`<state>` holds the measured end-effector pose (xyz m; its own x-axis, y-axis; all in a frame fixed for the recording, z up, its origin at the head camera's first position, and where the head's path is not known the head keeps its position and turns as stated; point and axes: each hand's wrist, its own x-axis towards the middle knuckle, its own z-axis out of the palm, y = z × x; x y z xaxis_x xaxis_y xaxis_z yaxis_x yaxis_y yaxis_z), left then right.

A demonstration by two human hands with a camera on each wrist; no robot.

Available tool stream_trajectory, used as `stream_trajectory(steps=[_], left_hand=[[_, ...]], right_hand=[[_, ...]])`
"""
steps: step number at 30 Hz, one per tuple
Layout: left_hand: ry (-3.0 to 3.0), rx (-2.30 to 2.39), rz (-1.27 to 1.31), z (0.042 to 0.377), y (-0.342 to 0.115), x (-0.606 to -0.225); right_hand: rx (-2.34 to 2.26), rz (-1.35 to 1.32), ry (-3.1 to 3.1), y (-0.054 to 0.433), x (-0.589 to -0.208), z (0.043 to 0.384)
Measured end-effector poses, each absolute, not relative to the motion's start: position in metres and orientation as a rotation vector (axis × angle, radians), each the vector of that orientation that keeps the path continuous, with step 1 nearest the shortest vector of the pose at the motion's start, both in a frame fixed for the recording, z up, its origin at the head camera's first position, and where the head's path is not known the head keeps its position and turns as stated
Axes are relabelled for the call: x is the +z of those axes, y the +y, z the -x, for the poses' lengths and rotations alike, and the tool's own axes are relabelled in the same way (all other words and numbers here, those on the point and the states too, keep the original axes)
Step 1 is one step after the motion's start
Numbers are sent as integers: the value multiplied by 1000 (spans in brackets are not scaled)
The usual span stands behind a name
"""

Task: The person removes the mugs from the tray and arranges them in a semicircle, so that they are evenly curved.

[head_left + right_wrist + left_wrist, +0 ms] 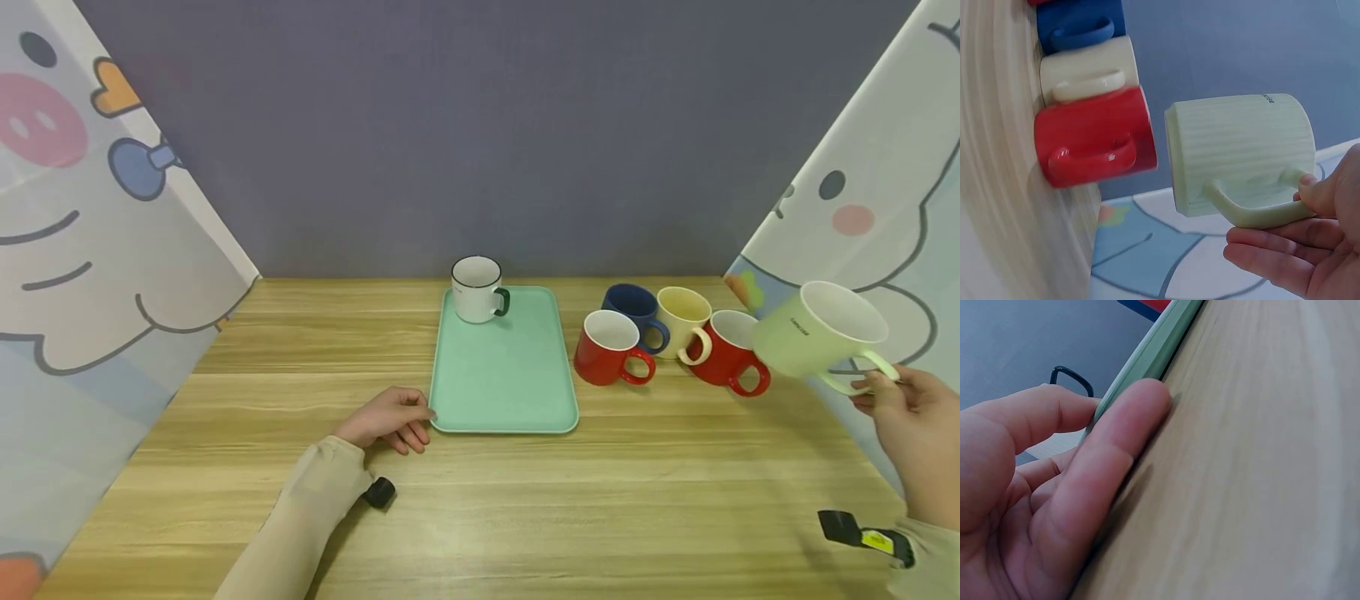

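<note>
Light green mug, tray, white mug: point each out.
light green mug (pixel 806 333), head view, on its ribbed side wall
mint green tray (pixel 502 375), head view, on its bare floor
white mug (pixel 474 293), head view, on its outer wall

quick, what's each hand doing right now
Left hand: open, fingertips resting against the green tray.
Right hand: holding the light green mug by its handle, off the table.
</note>
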<state>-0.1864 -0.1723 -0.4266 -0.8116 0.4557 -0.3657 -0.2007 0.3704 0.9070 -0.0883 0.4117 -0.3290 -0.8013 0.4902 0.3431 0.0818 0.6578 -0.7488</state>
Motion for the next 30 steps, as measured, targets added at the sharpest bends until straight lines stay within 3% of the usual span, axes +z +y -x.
stream_trajectory(steps=[8, 13, 15, 21, 30], left_hand=[[2056, 1478, -231, 186, -172, -424], [2056, 1478, -228, 186, -172, -424], [2056, 1478, -229, 186, -172, -424], [2050, 1474, -244, 187, -174, -425], [2066, 1462, -236, 186, -172, -424]], right_hand=[[1151, 479, -2204, 439, -348, 91], [1121, 495, -2231, 514, -407, 109], [1123, 503, -2238, 523, -416, 109], [880, 676, -2483, 437, -362, 81], [692, 695, -2578, 421, -365, 81]])
